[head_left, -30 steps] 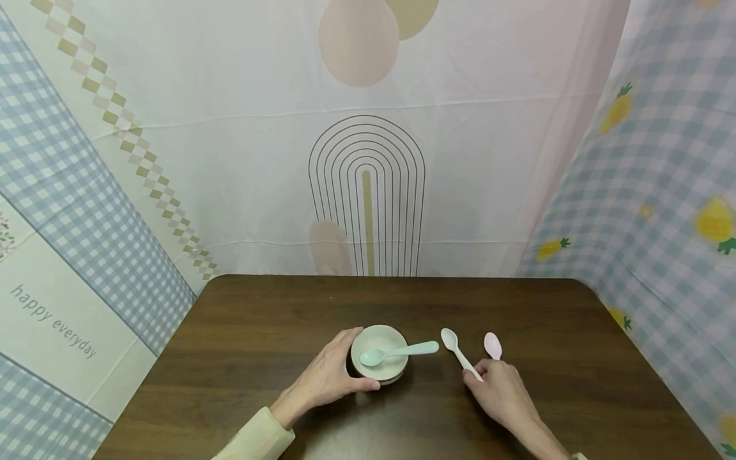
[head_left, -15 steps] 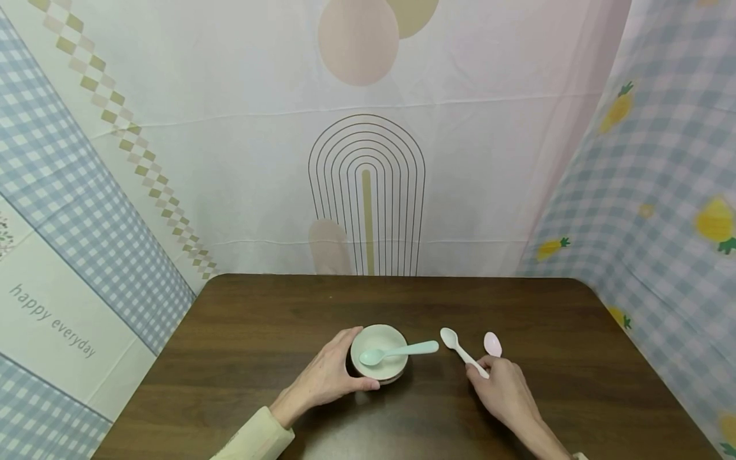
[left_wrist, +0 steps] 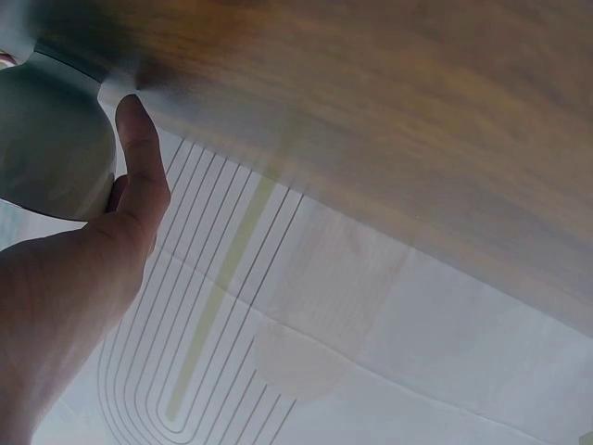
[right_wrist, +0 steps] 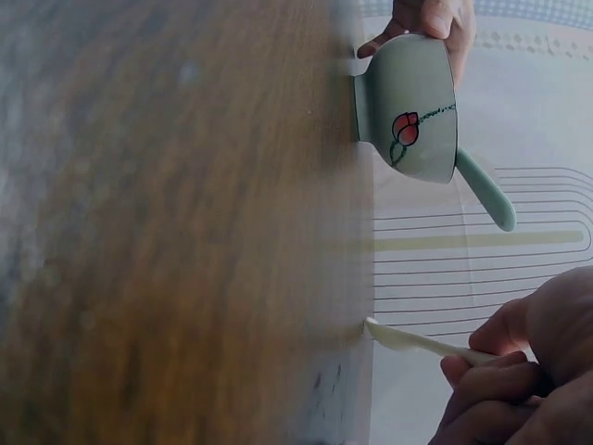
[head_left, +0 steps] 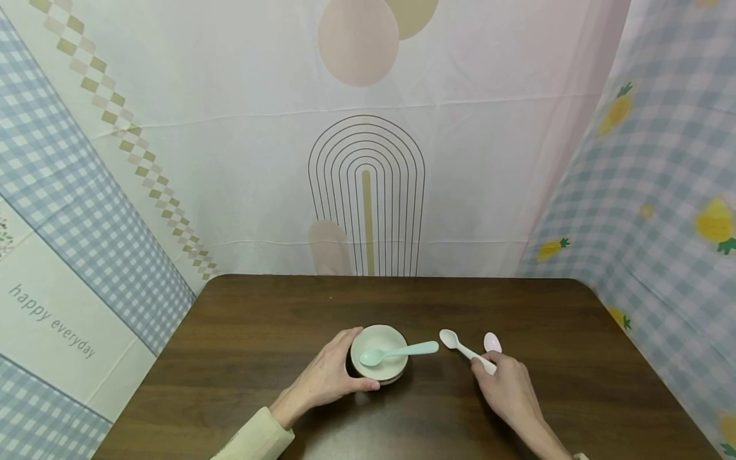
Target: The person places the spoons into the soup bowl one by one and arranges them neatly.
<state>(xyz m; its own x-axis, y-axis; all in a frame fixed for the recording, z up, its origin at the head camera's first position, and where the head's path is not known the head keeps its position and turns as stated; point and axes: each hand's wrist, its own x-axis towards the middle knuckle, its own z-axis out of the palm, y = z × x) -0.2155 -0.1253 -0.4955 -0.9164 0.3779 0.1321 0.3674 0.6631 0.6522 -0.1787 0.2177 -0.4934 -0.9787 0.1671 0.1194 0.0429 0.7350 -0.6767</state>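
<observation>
My left hand [head_left: 328,374] grips the left side of a small white bowl [head_left: 368,342], thumb at the front and fingers behind. A mint green spoon [head_left: 411,349] lies in the bowl, its handle sticking out over the right rim. Seen from the right wrist, the bowl [right_wrist: 417,88] stands upright and bears a red flower drawing. My right hand [head_left: 508,390] pinches a white spoon [head_left: 462,349] by its handle. That spoon's bowl end points left, low at the tabletop. A pale pink spoon [head_left: 492,342] shows just beyond the right hand, which hides its handle.
The dark wooden table [head_left: 276,313] has rounded far corners. Behind it hangs a white cloth [head_left: 247,191] with an arch pattern. Checked blue cloths stand along the left [head_left: 115,230] and right [head_left: 638,243] sides.
My right hand has shifted slightly right and away from me, swinging the white spoon's handle end the same way. My left hand and the bowl have stayed put.
</observation>
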